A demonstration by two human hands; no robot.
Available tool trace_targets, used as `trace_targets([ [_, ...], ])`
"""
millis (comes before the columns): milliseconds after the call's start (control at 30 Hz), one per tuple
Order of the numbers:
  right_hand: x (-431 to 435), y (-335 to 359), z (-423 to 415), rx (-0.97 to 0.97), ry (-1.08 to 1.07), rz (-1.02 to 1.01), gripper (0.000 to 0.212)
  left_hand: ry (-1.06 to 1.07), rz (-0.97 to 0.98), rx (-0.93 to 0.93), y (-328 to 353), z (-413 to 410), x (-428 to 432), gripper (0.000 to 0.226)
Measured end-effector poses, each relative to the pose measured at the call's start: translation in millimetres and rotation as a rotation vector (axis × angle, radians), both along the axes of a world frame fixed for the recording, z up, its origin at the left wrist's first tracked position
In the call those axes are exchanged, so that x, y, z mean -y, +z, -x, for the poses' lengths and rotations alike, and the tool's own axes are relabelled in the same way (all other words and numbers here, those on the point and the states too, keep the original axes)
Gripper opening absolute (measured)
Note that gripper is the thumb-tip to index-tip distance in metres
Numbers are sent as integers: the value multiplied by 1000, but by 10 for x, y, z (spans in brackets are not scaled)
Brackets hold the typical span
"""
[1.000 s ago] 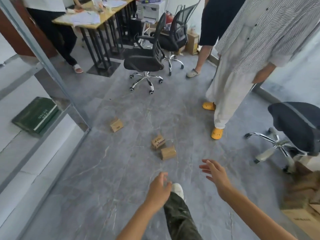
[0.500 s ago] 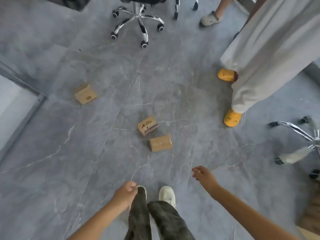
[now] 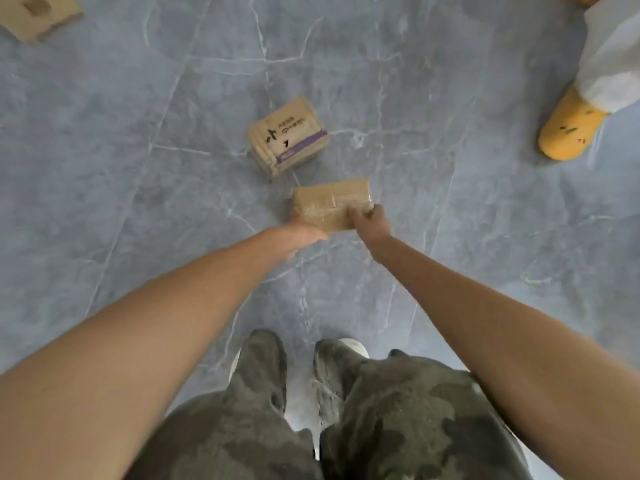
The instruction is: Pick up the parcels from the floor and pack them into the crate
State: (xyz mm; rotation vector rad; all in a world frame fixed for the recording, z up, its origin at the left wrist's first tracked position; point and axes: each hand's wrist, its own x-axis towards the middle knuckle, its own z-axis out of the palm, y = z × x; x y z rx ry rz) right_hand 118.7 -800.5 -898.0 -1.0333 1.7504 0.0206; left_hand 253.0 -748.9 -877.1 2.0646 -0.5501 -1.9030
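Note:
A plain taped cardboard parcel (image 3: 330, 199) lies on the grey marble floor (image 3: 138, 188) in front of my feet. My right hand (image 3: 369, 220) grips its right near corner, fingers curled over the top edge. My left hand (image 3: 304, 233) is at the parcel's left near edge; its fingers are hidden under the wrist. A second parcel (image 3: 287, 135) with black print and a purple strip lies just beyond it. A third parcel (image 3: 38, 13) lies at the far left top. No crate is in view.
Another person stands at the right, with a yellow clog (image 3: 571, 129) and pale trousers (image 3: 613, 60). My camouflage trousers (image 3: 346, 427) and white shoes fill the bottom of the view.
I have bent down and the view has dropped close to the floor. Both hands have reached forward from beside my legs to the plain parcel, and my right hand has taken hold of it.

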Motion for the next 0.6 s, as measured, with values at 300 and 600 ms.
trace_targets([
  [300,-616,2147,156,171,-8,49,26,42,98,85,2100,-480,-789,70],
  [600,-656,5555,-167,494,189,309,33,472,405,228,5392,-627,-1403,52],
])
